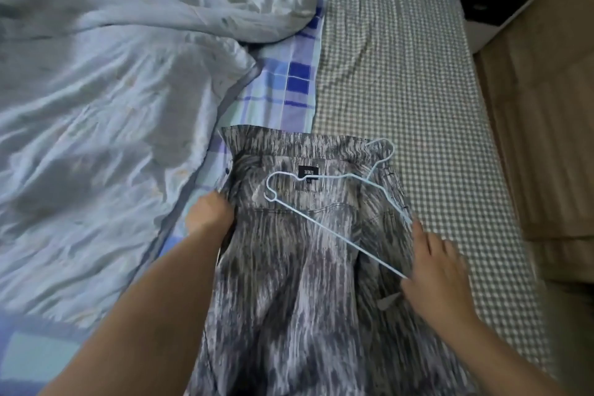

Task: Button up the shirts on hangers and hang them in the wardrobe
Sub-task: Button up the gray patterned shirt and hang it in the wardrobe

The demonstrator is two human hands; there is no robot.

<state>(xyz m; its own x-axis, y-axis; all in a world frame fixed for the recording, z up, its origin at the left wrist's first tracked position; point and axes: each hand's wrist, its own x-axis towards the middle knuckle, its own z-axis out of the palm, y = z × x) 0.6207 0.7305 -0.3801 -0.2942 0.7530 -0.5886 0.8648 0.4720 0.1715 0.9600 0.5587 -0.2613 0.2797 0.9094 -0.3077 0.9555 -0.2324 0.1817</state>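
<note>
A grey and white streaked shirt [299, 267] lies open on the bed, collar away from me, with a black label inside the neck. A pale blue wire hanger [324, 219] lies tilted on top of it, hook toward the left. My left hand [210, 212] grips the shirt's left edge near the collar, its fingers curled into the cloth. My right hand [434, 270] rests with spread fingers on the shirt's right side, touching the hanger's right end.
A crumpled pale blue duvet [106, 112] covers the left of the bed. Blue plaid sheet [289, 74] and grey gingham sheet [401, 74] lie beyond the shirt. A black and white box [488, 6] and wooden floor [546, 138] are at the right.
</note>
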